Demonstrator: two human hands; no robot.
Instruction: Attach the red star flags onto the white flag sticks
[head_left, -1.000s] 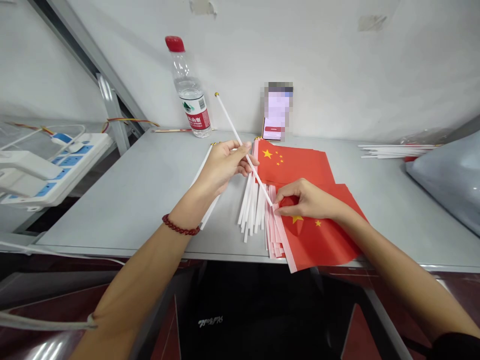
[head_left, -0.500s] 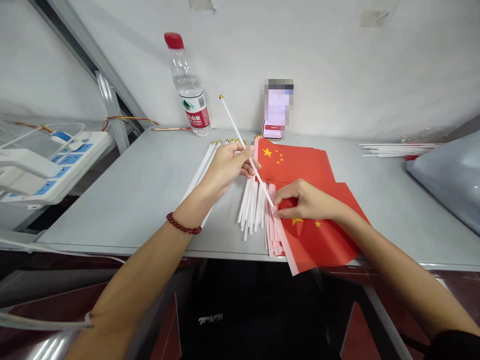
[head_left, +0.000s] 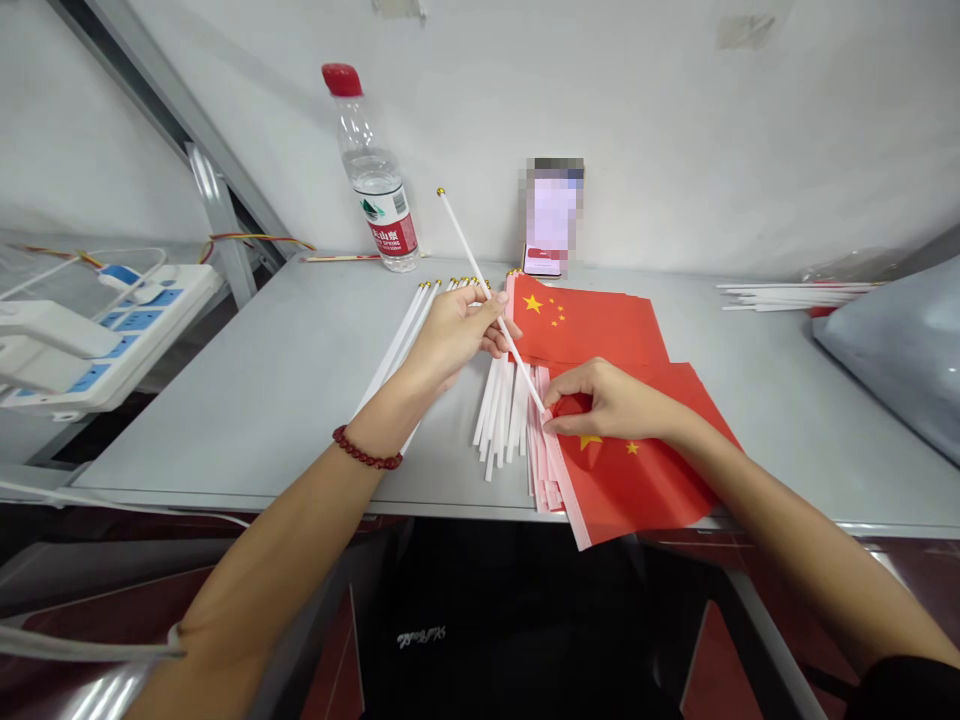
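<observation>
My left hand [head_left: 465, 330] grips a white stick [head_left: 466, 243] with a gold ball tip, tilted so its lower end meets the top corner of a red flag [head_left: 622, 500]. Thumb and fingers of my right hand [head_left: 600, 398] pinch that flag's corner, by its white sleeve edge. Beneath it lie more flags, their pale sleeves overlapping. Further back, a stack of red flags with yellow stars [head_left: 600, 325] rests on the table, with several white sticks [head_left: 496, 410] extending toward the front edge. Other gold-tipped sticks [head_left: 391, 345] lie left of my left hand.
A water bottle [head_left: 382, 205] and a phone [head_left: 551, 215] stand against the wall. White sticks [head_left: 795, 296] and a grey bag [head_left: 900, 340] are at the right of the table [head_left: 225, 400]. A power strip [head_left: 135, 330] is at the left.
</observation>
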